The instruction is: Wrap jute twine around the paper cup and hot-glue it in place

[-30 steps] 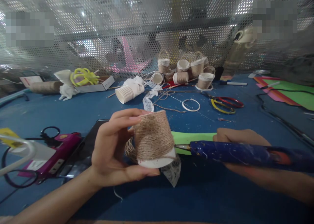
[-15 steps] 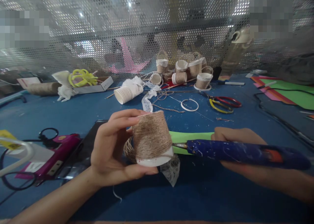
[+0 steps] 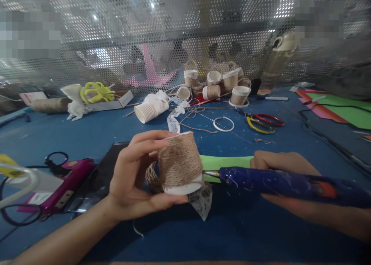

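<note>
Between the fingers and thumb of my left hand [image 3: 136, 172] is a paper cup [image 3: 181, 160] wrapped in rows of brown twine, held tilted with a white band bare at its lower end. A bundle of loose twine [image 3: 153, 178] hangs behind it, beside my palm. My right hand [image 3: 285, 172] is closed around a blue hot glue gun [image 3: 261, 182]. The gun's metal nozzle meets the cup's right side, near the edge of the twine. Below the cup a scrap of white lace [image 3: 202, 203] shows, and a light green sheet [image 3: 228, 161] lies behind the nozzle.
Several twine-covered baskets [image 3: 231, 79] stand at the back by the perforated metal screen. Stacked paper cups [image 3: 145, 112], a white ring [image 3: 223, 124] and scissors [image 3: 261, 123] lie mid-table. A purple power strip [image 3: 68, 185] sits left; coloured sheets [image 3: 344, 106] and a black cable [image 3: 327, 135] lie right.
The cup has turned slightly in my left hand and shifted a little. The glue gun's nozzle stays at the cup's right side, with its rear end slightly lower.
</note>
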`<move>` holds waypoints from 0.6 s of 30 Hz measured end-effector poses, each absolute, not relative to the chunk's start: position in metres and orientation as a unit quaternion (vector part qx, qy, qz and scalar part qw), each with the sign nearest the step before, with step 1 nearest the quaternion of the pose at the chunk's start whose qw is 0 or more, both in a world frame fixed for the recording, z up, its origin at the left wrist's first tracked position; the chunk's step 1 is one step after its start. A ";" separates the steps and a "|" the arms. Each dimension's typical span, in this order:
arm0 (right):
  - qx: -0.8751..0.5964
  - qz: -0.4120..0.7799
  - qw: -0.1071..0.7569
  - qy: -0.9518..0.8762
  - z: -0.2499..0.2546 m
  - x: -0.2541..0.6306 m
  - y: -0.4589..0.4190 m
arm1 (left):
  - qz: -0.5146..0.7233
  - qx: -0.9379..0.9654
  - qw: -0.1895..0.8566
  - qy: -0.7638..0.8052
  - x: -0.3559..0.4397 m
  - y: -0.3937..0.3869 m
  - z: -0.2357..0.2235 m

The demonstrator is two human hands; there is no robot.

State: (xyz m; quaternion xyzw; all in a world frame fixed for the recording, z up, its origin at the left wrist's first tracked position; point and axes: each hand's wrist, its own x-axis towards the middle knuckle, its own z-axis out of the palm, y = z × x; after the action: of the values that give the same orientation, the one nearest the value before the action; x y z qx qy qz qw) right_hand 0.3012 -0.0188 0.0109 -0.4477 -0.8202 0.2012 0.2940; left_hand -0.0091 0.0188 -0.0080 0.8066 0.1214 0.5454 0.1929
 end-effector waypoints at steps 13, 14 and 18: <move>-0.383 0.192 0.310 -0.849 -0.002 0.307 -0.021 | 0.506 0.833 0.130 0.180 -0.013 0.019 -0.011; -0.385 0.186 0.306 -0.851 -0.003 0.308 -0.020 | 0.509 0.831 0.133 0.182 -0.013 0.019 -0.011; -0.394 0.162 0.308 -0.851 -0.003 0.309 -0.017 | 0.529 0.819 0.145 0.168 -0.012 0.019 -0.009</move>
State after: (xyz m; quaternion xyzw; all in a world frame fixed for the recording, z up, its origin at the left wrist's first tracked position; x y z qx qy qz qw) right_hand 0.3089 -0.0171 -0.0034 -0.3939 -0.8508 0.1618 0.3079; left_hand -0.0119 0.0186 -0.0091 0.8193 0.1681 0.5287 0.1448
